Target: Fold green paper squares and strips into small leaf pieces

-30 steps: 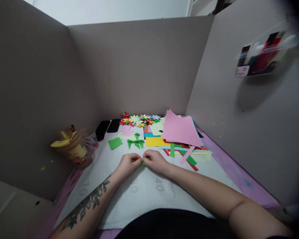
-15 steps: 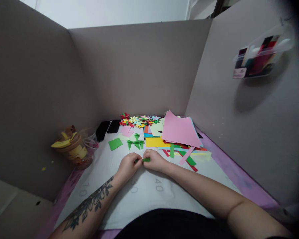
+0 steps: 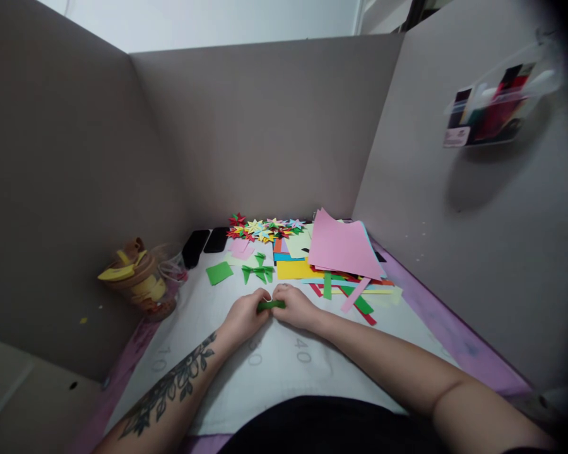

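My left hand (image 3: 245, 314) and my right hand (image 3: 297, 306) meet over the white mat (image 3: 274, 372), fingers curled. Between them they pinch a small green paper strip (image 3: 271, 305), one hand at each end. Just beyond lie folded green paper pieces (image 3: 257, 272) and a green paper square (image 3: 218, 272). A row of folded paper stars (image 3: 265, 228) in many colours lies at the back.
A stack of coloured paper sheets with a pink sheet (image 3: 343, 247) on top and loose strips (image 3: 355, 296) sits right of my hands. Two black phones (image 3: 203, 243) lie at the back left. A jar with a yellow toy (image 3: 135, 277) stands left. Grey partition walls surround the desk.
The green strip has come out longer between my fingers; my hands have stayed in about the same place, pressed together.
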`<state>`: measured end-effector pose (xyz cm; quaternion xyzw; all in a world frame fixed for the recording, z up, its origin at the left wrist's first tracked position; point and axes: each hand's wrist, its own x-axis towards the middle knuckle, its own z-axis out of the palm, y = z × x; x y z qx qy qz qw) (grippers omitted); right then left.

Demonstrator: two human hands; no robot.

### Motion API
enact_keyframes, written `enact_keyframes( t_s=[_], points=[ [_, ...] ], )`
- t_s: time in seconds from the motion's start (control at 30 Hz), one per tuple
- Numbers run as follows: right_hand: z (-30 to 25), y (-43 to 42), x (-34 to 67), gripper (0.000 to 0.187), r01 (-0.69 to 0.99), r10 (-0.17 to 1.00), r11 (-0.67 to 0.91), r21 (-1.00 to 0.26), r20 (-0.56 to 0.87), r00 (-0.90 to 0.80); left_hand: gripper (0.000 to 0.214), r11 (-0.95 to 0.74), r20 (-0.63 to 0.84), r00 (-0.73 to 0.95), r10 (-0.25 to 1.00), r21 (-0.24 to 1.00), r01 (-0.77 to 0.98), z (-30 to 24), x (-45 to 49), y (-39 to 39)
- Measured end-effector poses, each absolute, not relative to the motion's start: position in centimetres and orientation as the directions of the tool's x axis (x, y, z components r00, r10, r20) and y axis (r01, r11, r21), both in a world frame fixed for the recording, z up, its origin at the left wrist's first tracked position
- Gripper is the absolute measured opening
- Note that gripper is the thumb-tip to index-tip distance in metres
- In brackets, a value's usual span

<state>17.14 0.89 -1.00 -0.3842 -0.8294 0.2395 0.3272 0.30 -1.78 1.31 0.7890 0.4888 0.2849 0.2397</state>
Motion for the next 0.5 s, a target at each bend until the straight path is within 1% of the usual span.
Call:
enact_keyframes(
  t_s=[0.13,0.27,0.4,0.5],
  points=[
    [-0.5,0.8,17.2,0.013,0.469,0.788,0.601,-0.647,0.381,-0.483,0.03,-0.358,0.205,0.302,0.931,0.665,0.655,1.2,0.3,-1.6],
    [-0.4,1.4,17.7,0.012,0.443,0.794,0.597,-0.669,0.415,-0.445,0.031,-0.325,0.214,0.245,0.946,0.654,0.683,1.3,-0.1,-1.2],
    [-0.4,2.1,18.8,0.013,0.422,0.82,0.565,-0.708,0.425,-0.384,0.03,-0.301,0.239,0.187,0.953,0.659,0.69,1.3,-0.9,-0.6],
    [-0.2,2.2,19.1,0.012,0.419,0.857,0.509,-0.752,0.401,-0.323,0.028,-0.295,0.278,0.132,0.951,0.703,0.647,1.2,-1.2,-0.2]
  ],
)
